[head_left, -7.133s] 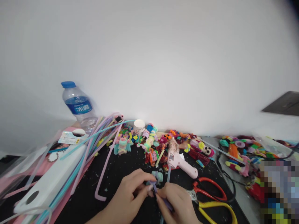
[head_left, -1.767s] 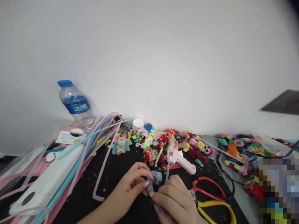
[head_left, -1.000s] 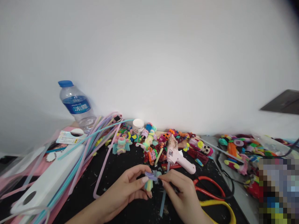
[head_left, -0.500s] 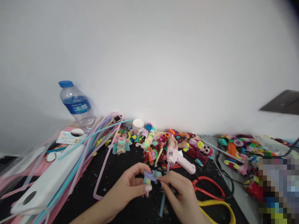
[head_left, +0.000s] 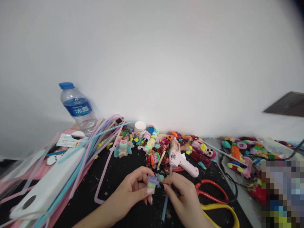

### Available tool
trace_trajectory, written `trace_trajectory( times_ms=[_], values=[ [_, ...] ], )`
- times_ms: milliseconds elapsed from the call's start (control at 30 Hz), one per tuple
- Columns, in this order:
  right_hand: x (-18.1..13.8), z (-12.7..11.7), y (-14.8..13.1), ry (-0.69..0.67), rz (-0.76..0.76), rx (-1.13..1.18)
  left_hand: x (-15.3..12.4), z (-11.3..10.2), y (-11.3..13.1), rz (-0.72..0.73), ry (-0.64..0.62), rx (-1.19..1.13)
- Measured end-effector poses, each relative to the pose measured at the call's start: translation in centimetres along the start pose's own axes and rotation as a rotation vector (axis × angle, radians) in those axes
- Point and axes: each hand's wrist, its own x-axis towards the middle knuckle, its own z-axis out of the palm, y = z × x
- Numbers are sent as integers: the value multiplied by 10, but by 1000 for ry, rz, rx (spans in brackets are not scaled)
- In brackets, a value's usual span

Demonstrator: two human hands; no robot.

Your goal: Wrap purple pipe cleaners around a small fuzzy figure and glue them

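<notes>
Between the thumb and fingers of my left hand (head_left: 130, 190) is a small pastel pipe-cleaner piece (head_left: 151, 188) in yellow, green and blue. A purple pipe cleaner (head_left: 154, 180) lies across its top. My right hand (head_left: 184, 196) pinches the right end of that purple pipe cleaner, close to the left fingertips. Just beyond the right hand rests a pale pink glue gun (head_left: 187, 167), with a translucent glue stick (head_left: 164, 208) sticking out towards me and passing partly behind my right fingers. Red-and-yellow-handled scissors (head_left: 220, 206) lie right of that hand, blades hidden.
Pipe-cleaner figures (head_left: 123, 148) crowd the back of the black mat (head_left: 87, 202), near a paper cup (head_left: 140, 128). Long pipe cleaners (head_left: 78, 177) and a plastic bottle (head_left: 77, 106) stand left. A black cable (head_left: 234, 186) and more colourful pieces (head_left: 239, 155) lie right.
The pastel piece has turned slightly in my left hand, and the left fingers have shifted a little. My right hand stays almost in place, still pinching the purple end.
</notes>
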Motion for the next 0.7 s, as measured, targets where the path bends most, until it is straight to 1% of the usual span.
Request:
trace_trajectory(
  times_ms=[167,333,467,700],
  values=[
    [0,1,1,0,1,-3,0,1,-1,1,3,-18],
    [0,1,-1,-3,9,11,0,1,-3,-54,16,-64],
    [1,1,-2,8,7,22,0,1,1,-89,12,-90],
    [-2,3,1,-3,12,43,0,2,8,-156,56,-71]
  ],
)
